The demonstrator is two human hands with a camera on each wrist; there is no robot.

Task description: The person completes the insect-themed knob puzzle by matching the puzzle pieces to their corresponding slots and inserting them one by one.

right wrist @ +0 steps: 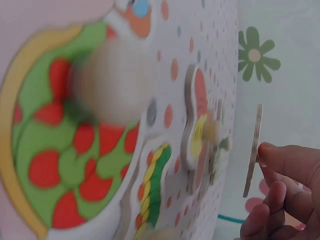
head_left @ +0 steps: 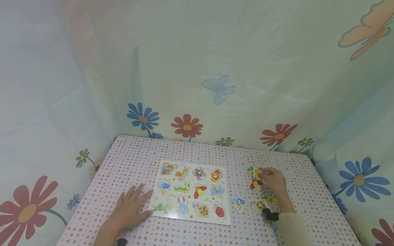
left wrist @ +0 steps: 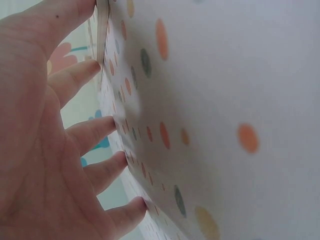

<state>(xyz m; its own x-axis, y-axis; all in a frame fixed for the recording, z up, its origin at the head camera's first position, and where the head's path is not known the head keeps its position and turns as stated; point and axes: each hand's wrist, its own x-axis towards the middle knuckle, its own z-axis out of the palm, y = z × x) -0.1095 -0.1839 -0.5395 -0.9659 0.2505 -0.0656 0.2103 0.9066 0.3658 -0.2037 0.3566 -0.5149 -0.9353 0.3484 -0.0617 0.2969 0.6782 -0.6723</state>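
Observation:
My right hand (head_left: 272, 179) pinches a thin wooden puzzle piece (head_left: 257, 173) with yellow and red on it. In the right wrist view that piece appears edge-on, raised off the table. Under and beside it lie a red-and-yellow insect piece (head_left: 255, 185) and a green piece (head_left: 249, 168). The puzzle board (head_left: 191, 192), printed with several cartoon insects, lies flat in the middle of the table. My left hand (head_left: 130, 206) rests with fingers spread at the board's left edge; in the left wrist view the thumb and index fingertip meet the board's side (left wrist: 103, 35).
Right of the board lie a blue-and-yellow winged piece (head_left: 238, 203), a snail piece (right wrist: 42, 175) with a knob, a caterpillar piece (head_left: 268, 198) and a blue piece (head_left: 273, 229) partly hidden by the right wrist. The dotted tablecloth (head_left: 129, 160) reaches a flowered curtain (head_left: 172, 89) behind.

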